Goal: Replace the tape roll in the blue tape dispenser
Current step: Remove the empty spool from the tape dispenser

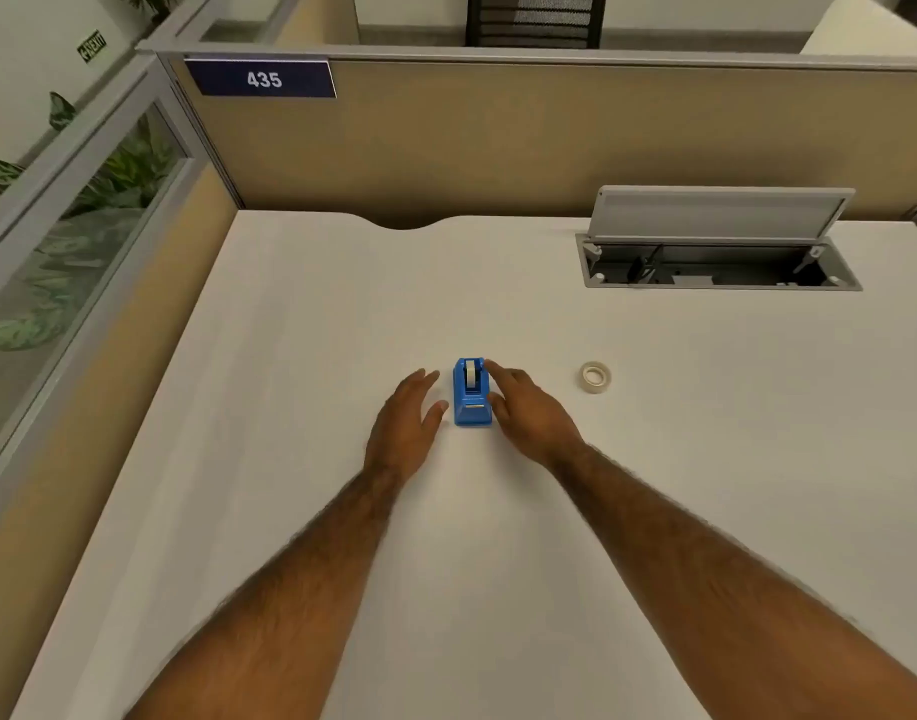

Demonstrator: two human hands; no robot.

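Both hands' fingers flank the blue tape dispenser, spread apart.

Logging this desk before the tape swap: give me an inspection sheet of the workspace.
Surface: white desk, bare apart from the items below.
Job's things: blue tape dispenser upright at centre, a roll seated in it; spare tape roll lying flat to its right, apart.
Clutter: nothing seen.
Grips: left hand and right hand open, flanking the dispenser; contact unclear.
Cables: dark wires inside the open cable hatch.
Surroundings: tan partition, sign 435, plants behind glass.
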